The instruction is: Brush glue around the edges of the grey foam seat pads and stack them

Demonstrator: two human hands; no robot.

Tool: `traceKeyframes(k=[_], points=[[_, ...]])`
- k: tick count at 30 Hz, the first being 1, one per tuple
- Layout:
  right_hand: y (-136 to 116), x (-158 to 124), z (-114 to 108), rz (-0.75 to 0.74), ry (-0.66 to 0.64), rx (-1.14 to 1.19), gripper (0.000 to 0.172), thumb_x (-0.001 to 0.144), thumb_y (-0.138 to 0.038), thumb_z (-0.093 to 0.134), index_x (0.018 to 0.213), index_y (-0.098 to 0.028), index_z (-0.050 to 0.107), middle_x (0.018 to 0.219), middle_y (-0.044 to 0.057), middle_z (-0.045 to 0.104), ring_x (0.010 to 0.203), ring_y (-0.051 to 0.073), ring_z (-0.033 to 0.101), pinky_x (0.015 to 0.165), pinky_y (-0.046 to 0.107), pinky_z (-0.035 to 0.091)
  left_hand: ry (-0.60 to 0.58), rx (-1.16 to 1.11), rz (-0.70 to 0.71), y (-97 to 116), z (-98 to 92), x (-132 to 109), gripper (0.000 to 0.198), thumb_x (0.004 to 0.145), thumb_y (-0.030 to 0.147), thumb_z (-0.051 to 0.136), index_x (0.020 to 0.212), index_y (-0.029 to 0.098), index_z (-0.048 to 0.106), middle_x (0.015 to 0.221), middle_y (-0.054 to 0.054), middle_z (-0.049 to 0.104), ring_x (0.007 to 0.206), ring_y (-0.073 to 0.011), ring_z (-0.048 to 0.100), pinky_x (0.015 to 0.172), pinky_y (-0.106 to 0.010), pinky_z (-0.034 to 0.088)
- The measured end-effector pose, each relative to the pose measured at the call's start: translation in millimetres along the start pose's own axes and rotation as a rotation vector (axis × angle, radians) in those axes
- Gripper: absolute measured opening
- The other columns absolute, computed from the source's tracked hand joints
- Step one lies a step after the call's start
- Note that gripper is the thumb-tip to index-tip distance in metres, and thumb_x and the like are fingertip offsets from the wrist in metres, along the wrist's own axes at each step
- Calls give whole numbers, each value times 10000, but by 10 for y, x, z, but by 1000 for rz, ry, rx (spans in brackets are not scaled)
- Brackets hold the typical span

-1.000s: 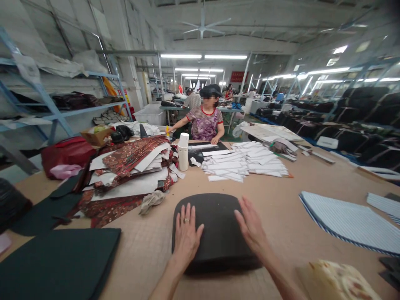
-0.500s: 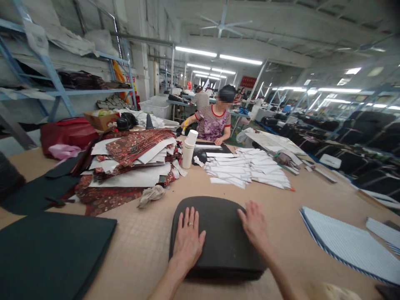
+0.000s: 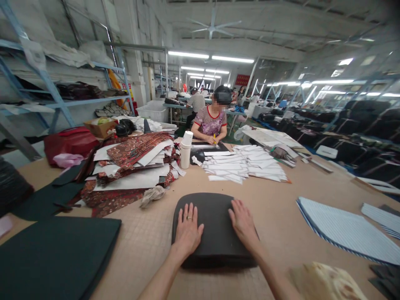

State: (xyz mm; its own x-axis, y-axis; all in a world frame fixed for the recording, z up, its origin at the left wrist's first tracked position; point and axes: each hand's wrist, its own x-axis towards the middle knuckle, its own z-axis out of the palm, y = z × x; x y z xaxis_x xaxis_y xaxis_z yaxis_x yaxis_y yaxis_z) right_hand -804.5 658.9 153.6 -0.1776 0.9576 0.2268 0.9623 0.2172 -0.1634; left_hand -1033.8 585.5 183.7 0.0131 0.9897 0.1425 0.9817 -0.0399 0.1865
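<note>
A stack of dark, round-cornered pieces [image 3: 215, 233] lies on the brown table in front of me; whether they are cloth or foam I cannot make out. My left hand [image 3: 189, 229] rests flat on its left part, fingers stretched forward, a ring on one finger. On the right part, near the edge, lies my right hand [image 3: 242, 221], its fingers also extended. Neither hand grips anything. To the left is a pile of dark green cut pieces [image 3: 62, 254]. Light-blue striped pieces [image 3: 346, 233] are over to the right.
Patterned red and white pieces [image 3: 134, 166] are heaped at the back left, beside a cream bottle [image 3: 185, 154] and a crumpled rag [image 3: 153, 196]. White strips [image 3: 243, 164] spread across the far side, where a co-worker [image 3: 211, 121] leans over the table. A yellowish cloth [image 3: 328, 281] lies front right.
My right hand has moved left, onto the stack's top. My left hand stays flat on it. The co-worker's hands have come together over the dark sheet. The view has shifted slightly.
</note>
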Motion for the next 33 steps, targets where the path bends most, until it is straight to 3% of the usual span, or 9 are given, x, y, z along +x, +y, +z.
traceKeyframes(k=[6,9,12,14,17,21,24,29,33], points=[[-413,-71,205,-49,-37,-62,546,910,-320,245,1373,-66,382,1459,110,304,1358,256,232,1084,439,188,-41,-78,238,558,-18,278,538,877,313,327,1404,243,248,1498,-30,266,1389,-202,191,1131,-427,202],[-330,-84,196,-30,-22,-87,551,912,-334,233,1372,-73,388,1455,105,315,1351,254,250,1080,433,193,-100,-65,169,110,-160,247,500,858,432,372,1343,309,372,1436,-2,400,1354,-196,289,1116,-405,232],[-331,-77,174,-13,8,-83,557,913,-343,228,1365,-66,399,1445,121,333,1344,261,264,1080,433,185,-56,8,-163,-657,-487,145,559,874,421,305,1316,97,411,1376,-229,426,1325,-382,297,1014,-627,266],[-353,-75,177,-21,21,-65,559,910,-342,233,1360,-58,405,1439,134,343,1341,267,269,1082,437,173,11,51,-274,-856,-684,192,584,888,351,222,1326,-18,338,1401,-321,320,1342,-452,194,977,-720,184],[-359,-78,213,-22,35,-36,563,906,-348,237,1357,-59,410,1432,143,354,1337,273,278,1083,441,163,52,39,-125,-379,-673,464,569,895,361,244,1396,92,251,1510,-164,189,1399,-332,76,1108,-555,117],[-323,-74,269,-26,40,-36,563,896,-362,245,1346,-82,434,1431,115,364,1336,262,283,1083,426,176,-60,-46,167,481,-292,772,471,869,493,344,1311,345,412,1454,60,368,1360,-154,264,1111,-321,230],[-316,-72,260,-23,41,-43,570,900,-369,235,1355,-80,421,1434,115,359,1338,261,279,1084,422,173,-121,-44,101,173,-274,691,485,845,502,394,1289,314,450,1403,4,452,1328,-188,334,1104,-370,244],[-344,-73,221,-21,50,-23,560,904,-350,243,1349,-62,424,1429,134,363,1332,271,285,1081,431,166,-64,88,-238,-805,-799,539,499,870,276,280,1268,23,442,1311,-321,446,1294,-462,299,929,-745,213],[-345,-74,227,-15,57,-34,552,903,-343,258,1348,-62,424,1430,129,363,1328,269,291,1079,432,167,-22,68,-35,-126,-634,699,489,901,308,226,1353,186,367,1428,-138,393,1364,-291,251,1096,-552,169]])
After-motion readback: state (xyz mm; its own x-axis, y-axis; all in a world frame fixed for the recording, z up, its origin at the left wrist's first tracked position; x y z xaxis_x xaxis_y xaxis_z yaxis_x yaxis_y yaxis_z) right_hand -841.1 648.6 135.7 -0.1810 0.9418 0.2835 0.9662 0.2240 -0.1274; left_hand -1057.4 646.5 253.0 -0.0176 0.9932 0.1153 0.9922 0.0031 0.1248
